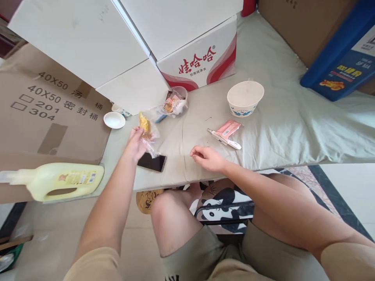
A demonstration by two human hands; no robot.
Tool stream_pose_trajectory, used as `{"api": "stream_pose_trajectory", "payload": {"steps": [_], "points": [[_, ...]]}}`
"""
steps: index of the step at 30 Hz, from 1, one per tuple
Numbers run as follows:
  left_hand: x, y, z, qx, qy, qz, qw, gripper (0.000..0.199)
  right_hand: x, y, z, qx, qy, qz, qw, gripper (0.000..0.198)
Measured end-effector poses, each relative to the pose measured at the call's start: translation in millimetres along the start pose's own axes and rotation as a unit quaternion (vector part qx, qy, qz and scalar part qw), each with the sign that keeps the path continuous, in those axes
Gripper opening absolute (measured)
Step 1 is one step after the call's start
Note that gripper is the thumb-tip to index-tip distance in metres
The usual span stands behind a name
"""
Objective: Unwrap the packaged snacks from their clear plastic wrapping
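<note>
My left hand (136,142) is closed on a clear plastic bag (151,136) with something yellow inside, lifted over the cloth-covered table. Just under it lies a dark phone (152,162). Near the table's front edge, my right hand (208,158) hangs with loosely curled fingers, a gap between thumb and forefinger, and nothing visible in it. Beyond that hand lie a pink packet (230,128) and a white-handled tool (224,139), its kind unclear. Farther back stands a white paper bowl (245,99) with a blue pattern.
A clear plastic bowl (179,102) holds several wrapped pieces. Behind it stand white boxes (199,68). At the left are a small white bowl (114,120), a cardboard carton (55,113) and a yellow jug-shaped bottle (66,180). A blue container (341,58) stands far right.
</note>
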State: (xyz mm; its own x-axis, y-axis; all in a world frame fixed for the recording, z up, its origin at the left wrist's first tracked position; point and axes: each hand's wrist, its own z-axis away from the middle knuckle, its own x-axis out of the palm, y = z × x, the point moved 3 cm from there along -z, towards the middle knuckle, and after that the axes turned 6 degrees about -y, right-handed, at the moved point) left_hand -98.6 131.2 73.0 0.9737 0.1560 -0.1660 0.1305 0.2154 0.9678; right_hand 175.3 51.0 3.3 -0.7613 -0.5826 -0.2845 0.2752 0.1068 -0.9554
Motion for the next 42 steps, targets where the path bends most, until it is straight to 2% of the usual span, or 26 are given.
{"api": "stream_pose_trajectory", "payload": {"steps": [2,5,8,11,14,17,19,22,25,29,34,37,40,42], "points": [[35.4,1.8,32.3,-0.019,-0.062,0.176,0.982,0.025,0.3,1.6,4.3,-0.042,0.032,0.015,0.998,0.032],[97.2,-7.8,71.3,-0.066,-0.133,0.35,0.925,0.027,-3.2,4.1,9.9,-0.116,0.112,0.08,0.984,0.059],[146.7,-25.2,85.4,-0.096,-0.155,0.409,0.894,0.026,-10.0,6.6,14.4,-0.173,0.174,0.138,0.96,0.073],[169.3,-41.9,82.0,-0.128,-0.147,0.428,0.882,0.025,-16.0,7.3,18.7,-0.216,0.177,0.177,0.944,0.065],[174.4,-52.2,76.0,-0.18,-0.171,0.415,0.875,0.024,-20.8,6.2,20.4,-0.221,0.172,0.214,0.936,0.053],[176.2,-55.0,70.5,-0.206,-0.18,0.396,0.876,0.023,-25.9,2.5,16.7,-0.213,0.204,0.237,0.926,0.037],[178.8,-54.1,65.4,-0.186,-0.18,0.38,0.888,0.021,-29.9,-0.9,12.7,-0.226,0.232,0.222,0.92,0.026],[180.5,-53.0,57.2,-0.122,-0.18,0.358,0.908,0.027,-37.2,-3.6,7.3,-0.23,0.254,0.145,0.928,0.021],[177.9,-55.6,55.0,-0.099,-0.212,0.32,0.918,0.038,-43.1,-3.2,5.2,-0.166,0.27,0.079,0.945,0.021],[171.3,-57.8,64.7,-0.108,-0.296,0.27,0.91,0.054,-41.7,-2.0,8.7,-0.074,0.303,0.048,0.949,0.015],[158.5,-54.1,76.0,-0.056,-0.352,0.232,0.905,0.058,-31.9,1.8,13.2,-0.059,0.313,0.02,0.948,0.036],[151.8,-53.3,79.3,-0.002,-0.389,0.162,0.907,0.076,-31.8,5.3,13.3,-0.062,0.302,0.009,0.951,0.063],[147.6,-55.0,80.9,0.008,-0.394,0.092,0.914,0.08,-37.6,7.8,12.4,-0.072,0.256,-0.01,0.964,0.094],[147.5,-55.4,81.9,0.001,-0.404,0.071,0.912,0.073,-41.9,7.7,12.6,-0.099,0.204,-0.023,0.974,0.099]]}}
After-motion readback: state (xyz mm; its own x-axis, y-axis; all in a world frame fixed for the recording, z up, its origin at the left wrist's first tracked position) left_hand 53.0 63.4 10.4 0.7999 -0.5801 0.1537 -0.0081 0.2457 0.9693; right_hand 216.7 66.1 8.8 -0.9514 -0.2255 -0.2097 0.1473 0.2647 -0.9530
